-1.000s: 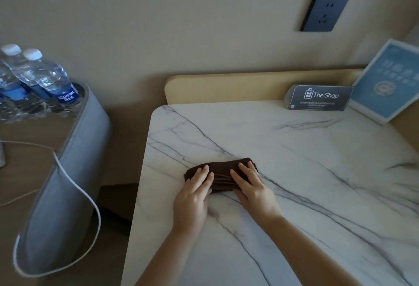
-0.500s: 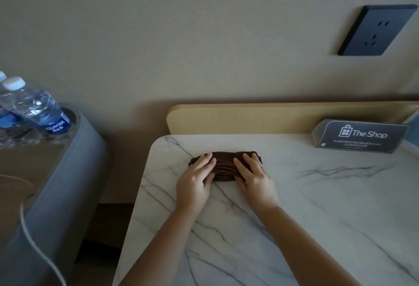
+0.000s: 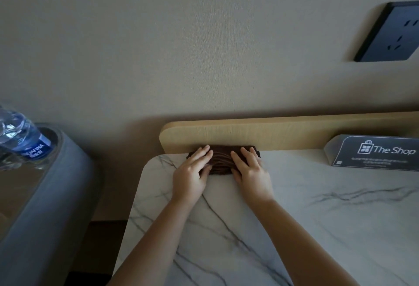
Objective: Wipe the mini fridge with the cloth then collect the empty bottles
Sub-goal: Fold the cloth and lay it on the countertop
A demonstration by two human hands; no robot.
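- We see a brown cloth (image 3: 221, 159) lying folded on the white bench (image 3: 328, 229), which has grey lines like marble. The cloth is at the back of the bench, near the left corner. Its far edge touches the wooden board (image 3: 283, 134) that stands along the back.
- The left hand (image 3: 190, 176) lies flat on the left part of the cloth. Its fingers are straight and a little spread, and they press down.
- The right hand (image 3: 251, 172) lies flat on the right part in the same way. A strip of cloth with wavy ridges shows between the two hands.
- Neither hand curls round the cloth.
- On the right, a dark sign (image 3: 376, 153) stands on the bench in front of the board. It has a little picture of a shopping bag and the white words "The Shop". The lines under that are too small for us to read. A tiny square code sits in its lower left corner.
- Above the sign, a black socket (image 3: 394, 32) is on the plain wall (image 3: 181, 47).
- At the far left we see a clear bottle (image 3: 20, 138) with a blue label. White letters on it say "AQUAFINA". The smaller word below is blurry. We cannot tell if the bottle is empty.
- The bottle stands inside a grey tray (image 3: 68, 183) with a tall round rim, well apart from the cloth.
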